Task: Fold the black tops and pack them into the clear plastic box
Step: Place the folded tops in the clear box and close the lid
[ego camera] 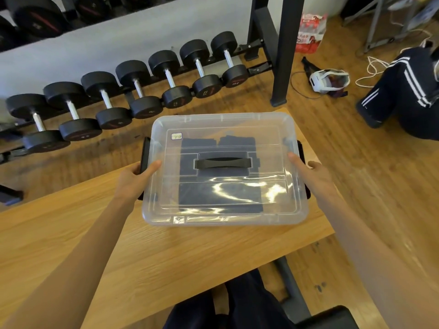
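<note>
The clear plastic box (pixel 166 217) stands on the wooden table (pixel 142 257) with its clear lid on and a black carry handle (pixel 223 163) on top. Folded black tops (pixel 221 195) show through the lid, lying flat inside. My left hand (pixel 135 179) grips the box's left side, fingers curled round the black latch (pixel 145 150) and thumb on the lid edge. My right hand (pixel 313 176) holds the right side at the other latch (pixel 301 148), thumb lying on the lid.
A rack of black dumbbells (pixel 133 91) runs along the wall behind the table. A black post (pixel 282 55) stands beyond the box. On the floor to the right lie a white headset (pixel 329 80) and cables, beside a person's legs (pixel 403 91). A black bench (pixel 327 317) is at bottom right.
</note>
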Demonstrator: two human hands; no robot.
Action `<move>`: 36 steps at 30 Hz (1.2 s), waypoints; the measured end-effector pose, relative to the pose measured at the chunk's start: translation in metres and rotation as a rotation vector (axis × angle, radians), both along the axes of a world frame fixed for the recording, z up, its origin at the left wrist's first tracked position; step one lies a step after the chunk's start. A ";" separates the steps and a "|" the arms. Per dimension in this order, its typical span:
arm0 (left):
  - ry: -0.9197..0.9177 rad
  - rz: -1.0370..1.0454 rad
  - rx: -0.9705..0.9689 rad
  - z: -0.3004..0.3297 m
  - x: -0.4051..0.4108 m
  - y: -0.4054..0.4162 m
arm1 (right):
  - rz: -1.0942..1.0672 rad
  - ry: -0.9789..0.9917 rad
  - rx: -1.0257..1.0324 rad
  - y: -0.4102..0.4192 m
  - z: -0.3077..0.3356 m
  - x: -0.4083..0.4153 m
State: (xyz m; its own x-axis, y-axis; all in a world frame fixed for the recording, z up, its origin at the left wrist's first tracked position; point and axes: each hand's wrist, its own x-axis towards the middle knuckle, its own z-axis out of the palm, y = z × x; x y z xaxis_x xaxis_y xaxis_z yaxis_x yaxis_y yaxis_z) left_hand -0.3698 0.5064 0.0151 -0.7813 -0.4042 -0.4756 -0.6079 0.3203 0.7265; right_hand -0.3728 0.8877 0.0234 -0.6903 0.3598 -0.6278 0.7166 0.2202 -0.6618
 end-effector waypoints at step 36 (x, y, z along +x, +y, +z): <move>0.142 -0.189 -0.322 -0.011 0.006 0.018 | 0.155 0.233 0.068 -0.006 -0.003 -0.010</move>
